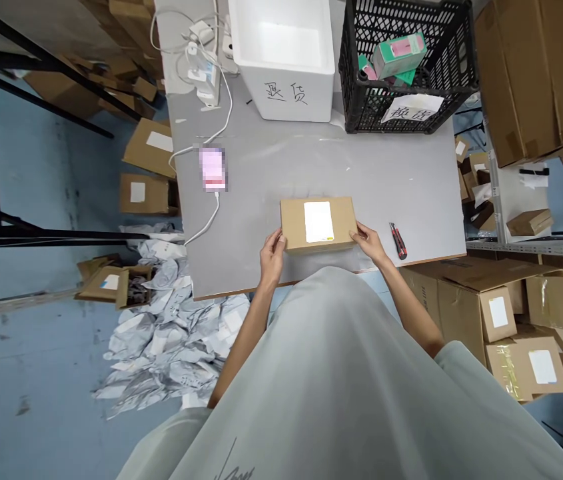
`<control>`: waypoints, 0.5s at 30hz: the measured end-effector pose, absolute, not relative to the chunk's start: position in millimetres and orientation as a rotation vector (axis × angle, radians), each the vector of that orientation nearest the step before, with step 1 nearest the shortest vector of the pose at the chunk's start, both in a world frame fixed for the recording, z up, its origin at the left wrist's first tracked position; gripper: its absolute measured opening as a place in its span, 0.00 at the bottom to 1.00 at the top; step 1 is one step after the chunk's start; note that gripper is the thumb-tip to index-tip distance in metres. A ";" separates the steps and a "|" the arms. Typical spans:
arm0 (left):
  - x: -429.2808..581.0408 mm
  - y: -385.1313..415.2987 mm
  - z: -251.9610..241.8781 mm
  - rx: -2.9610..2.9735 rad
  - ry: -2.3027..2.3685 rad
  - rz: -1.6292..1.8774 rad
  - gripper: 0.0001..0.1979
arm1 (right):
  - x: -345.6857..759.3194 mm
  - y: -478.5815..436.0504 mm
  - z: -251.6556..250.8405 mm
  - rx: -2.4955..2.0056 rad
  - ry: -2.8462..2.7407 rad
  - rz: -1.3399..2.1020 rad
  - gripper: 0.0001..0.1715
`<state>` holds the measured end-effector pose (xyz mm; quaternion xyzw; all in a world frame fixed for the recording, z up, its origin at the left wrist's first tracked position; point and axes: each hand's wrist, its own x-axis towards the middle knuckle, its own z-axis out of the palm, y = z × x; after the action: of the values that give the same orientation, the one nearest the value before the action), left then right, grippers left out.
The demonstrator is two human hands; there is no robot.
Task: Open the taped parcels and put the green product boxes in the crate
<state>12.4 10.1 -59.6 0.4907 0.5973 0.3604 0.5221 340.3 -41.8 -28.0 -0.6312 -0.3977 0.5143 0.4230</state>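
A brown cardboard box (294,223) with a white label (318,222) on top sits near the front edge of the grey table (261,160). My left hand (272,257) grips its left end, thumb on the near side. At the opposite end, my right hand (368,241) holds the box by its lower right corner. The fingertips behind the box ends are partly hidden. To the right of my right hand lies a red and black box cutter (398,241).
At the back stand a white bin (286,93) and a black crate (411,107) with small green boxes. A phone (212,168) on a charging cable lies left. Grey mailing bags (171,333) heap on the floor left; an open carton (454,293) with boxes stands right.
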 end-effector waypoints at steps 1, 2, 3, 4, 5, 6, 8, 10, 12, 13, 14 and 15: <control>13.0 12.1 -61.8 1.175 1.437 0.870 0.37 | 340.0 -41.0 -29.7 -1.586 -0.989 1.294 0.52; 13.6 13.6 -64.1 1.159 1.434 0.875 0.36 | 339.5 -40.9 -32.0 -1.597 -0.978 1.294 0.53; 13.9 14.4 -66.6 1.133 1.424 0.875 0.35 | 338.7 -41.2 -34.8 -1.607 -0.967 1.292 0.53; 14.2 14.3 -69.1 1.108 1.415 0.865 0.33 | 337.7 -41.8 -37.7 -1.611 -0.958 1.291 0.54; 14.3 13.4 -71.4 1.081 1.413 0.852 0.32 | 336.5 -42.7 -40.5 -1.607 -0.953 1.293 0.54; 14.2 11.7 -73.5 1.054 1.416 0.835 0.31 | 335.2 -43.7 -43.1 -1.600 -0.953 1.298 0.54; 13.7 6.4 -76.8 1.012 1.432 0.794 0.31 | 333.1 -46.0 -47.1 -1.591 -0.954 1.308 0.53; 12.8 0.2 -77.4 0.990 1.439 0.749 0.32 | 332.5 -48.6 -49.6 -1.590 -0.957 1.310 0.52; 11.8 -5.3 -73.5 0.985 1.432 0.732 0.32 | 334.3 -50.8 -51.2 -1.585 -0.965 1.302 0.51; 11.4 -7.3 -69.1 0.995 1.433 0.742 0.32 | 336.1 -51.5 -51.9 -1.581 -0.972 1.297 0.51; 11.5 -8.8 -62.9 1.020 1.437 0.765 0.31 | 338.2 -52.0 -52.9 -1.578 -0.980 1.295 0.49; 12.3 -9.9 -54.8 1.063 1.442 0.797 0.31 | 340.4 -52.0 -54.4 -1.574 -0.986 1.297 0.47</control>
<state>12.3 -9.9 -54.8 0.4502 0.6108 0.3378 0.5569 340.4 -52.0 -54.4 -0.6292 -0.3941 0.5184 0.4243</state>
